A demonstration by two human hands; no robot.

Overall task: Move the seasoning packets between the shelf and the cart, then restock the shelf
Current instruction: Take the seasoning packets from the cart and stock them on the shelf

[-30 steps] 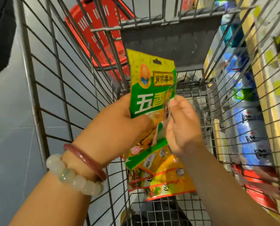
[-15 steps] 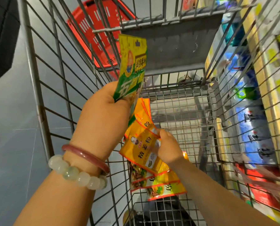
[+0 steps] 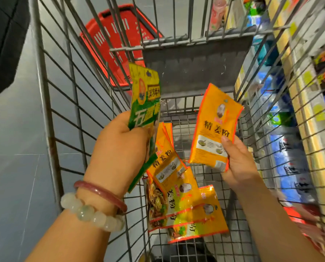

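The right hand [image 3: 239,163] has lifted one orange packet [image 3: 214,127] clear of the cart.

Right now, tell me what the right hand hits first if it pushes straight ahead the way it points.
Probably the grey flap at the cart's far end; the right hand and its orange packet point up toward it, with nothing visible between. Depth is uncertain.

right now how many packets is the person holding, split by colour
green packet: 1 showing, gripped in the left hand
orange packets: 2 showing, 1 pinched in the right hand at, 1 behind the green in the left at; edges hint at more behind it
total: 3 clearly held
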